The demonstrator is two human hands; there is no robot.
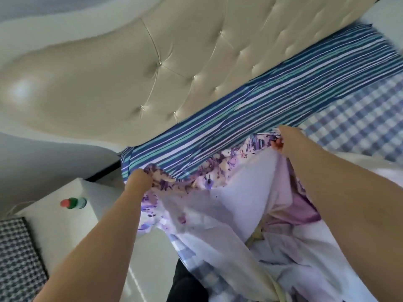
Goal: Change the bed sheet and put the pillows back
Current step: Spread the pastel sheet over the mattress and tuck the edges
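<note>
A purple floral bed sheet (229, 203) is bunched up over the near side of the bed, its pale underside facing me. My left hand (139, 179) grips its patterned edge at the bed's left corner. My right hand (285, 140) holds the same edge farther right, fingers closed on the cloth. Behind that edge a blue, teal and white striped sheet (250, 105) lies along the head of the bed. A blue and white checked mattress cover (359, 127) shows at the right. No pillows are visible.
A cream tufted headboard (152, 62) stands behind the bed. A white bedside table (65, 225) at the left carries a lying bottle (73, 203) with a red cap. A black and white houndstooth cloth (15, 258) lies at the far left.
</note>
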